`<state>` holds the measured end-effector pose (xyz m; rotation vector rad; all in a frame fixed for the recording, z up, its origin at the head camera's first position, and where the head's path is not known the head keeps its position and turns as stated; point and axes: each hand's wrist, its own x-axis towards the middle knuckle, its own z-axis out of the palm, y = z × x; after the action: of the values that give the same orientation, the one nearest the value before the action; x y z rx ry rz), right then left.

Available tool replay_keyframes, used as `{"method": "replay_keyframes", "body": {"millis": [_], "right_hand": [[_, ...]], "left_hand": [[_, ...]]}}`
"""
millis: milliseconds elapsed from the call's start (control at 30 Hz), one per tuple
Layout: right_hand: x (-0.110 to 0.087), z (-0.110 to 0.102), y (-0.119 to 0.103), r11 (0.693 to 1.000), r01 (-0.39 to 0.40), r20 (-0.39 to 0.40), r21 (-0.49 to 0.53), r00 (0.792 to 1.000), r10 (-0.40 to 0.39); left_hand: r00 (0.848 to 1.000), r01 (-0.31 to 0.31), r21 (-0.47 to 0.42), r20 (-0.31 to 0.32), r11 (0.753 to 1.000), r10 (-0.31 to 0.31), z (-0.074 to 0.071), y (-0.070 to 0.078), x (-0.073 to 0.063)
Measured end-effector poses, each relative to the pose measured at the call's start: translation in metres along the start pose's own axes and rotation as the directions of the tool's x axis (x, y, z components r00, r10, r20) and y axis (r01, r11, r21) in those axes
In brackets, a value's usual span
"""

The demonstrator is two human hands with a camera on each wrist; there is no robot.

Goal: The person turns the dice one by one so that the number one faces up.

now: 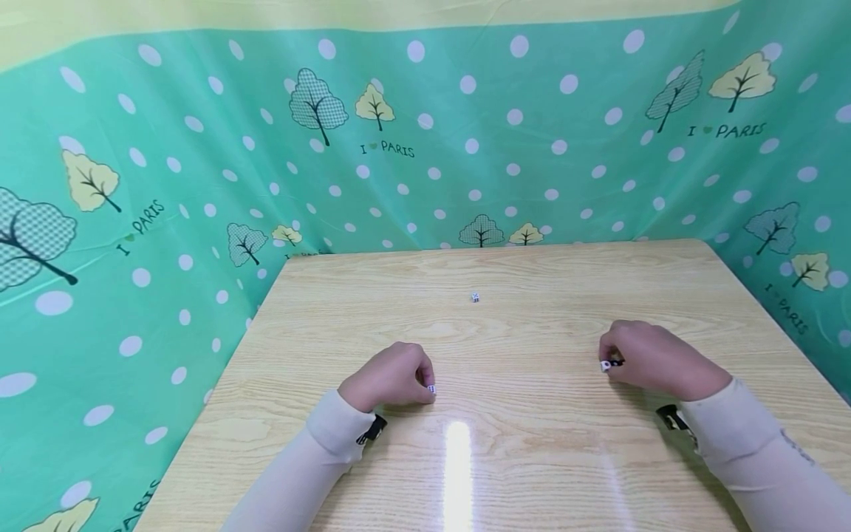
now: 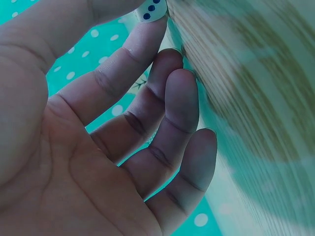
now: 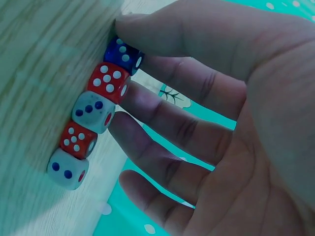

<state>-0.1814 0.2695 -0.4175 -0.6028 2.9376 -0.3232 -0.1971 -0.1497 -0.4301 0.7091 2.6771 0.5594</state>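
My left hand (image 1: 392, 375) is on the left half of the table. Its thumb and index finger pinch a white die (image 2: 151, 10) with blue pips, partly cut off by the top edge in the left wrist view. On the right, my right hand (image 1: 648, 358) is low over the wood. There its thumb and index finger pinch a blue die (image 3: 123, 54) at one end of a row. A red die (image 3: 107, 81), a white die (image 3: 93, 111), a smaller red die (image 3: 78, 139) and another white die (image 3: 68, 168) continue the row, touching. The hand largely hides this row in the head view.
A lone white die (image 1: 475, 297) lies farther back on the wooden table (image 1: 518, 458), between the hands. A green dotted cloth (image 1: 425, 140) hangs behind and along the sides. Both wrists wear a black strap.
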Motion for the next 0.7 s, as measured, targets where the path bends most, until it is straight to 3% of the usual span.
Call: {"method": "replay_keyframes", "body": {"millis": [700], "right_hand": [[0.0006,0.001,0.0022,1.0,-0.012,0.031,0.026,0.999,0.011]], "left_hand": [[1.0,0.001,-0.004,0.005,1.0,-0.001,-0.0005,0.0013,-0.0004]]}}
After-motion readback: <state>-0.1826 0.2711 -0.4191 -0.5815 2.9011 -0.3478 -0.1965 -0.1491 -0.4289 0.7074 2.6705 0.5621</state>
